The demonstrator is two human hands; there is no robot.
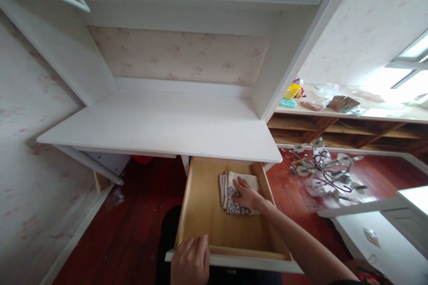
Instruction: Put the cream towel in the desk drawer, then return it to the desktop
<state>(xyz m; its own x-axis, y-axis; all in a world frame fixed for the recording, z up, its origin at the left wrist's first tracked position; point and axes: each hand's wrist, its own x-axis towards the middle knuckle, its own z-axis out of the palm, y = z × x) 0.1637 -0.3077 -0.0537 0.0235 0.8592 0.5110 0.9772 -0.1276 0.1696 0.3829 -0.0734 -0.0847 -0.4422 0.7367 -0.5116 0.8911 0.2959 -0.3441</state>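
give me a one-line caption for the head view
Right hand presses a folded patterned cloth inside an open wooden drawer; left hand grips its front.

Open wooden drawer [203, 213] at lower centre of the frame, pulled out from under a white desktop [160, 129], holding a folded patterned cloth [234, 191] flat on its floor toward the upper right corner.
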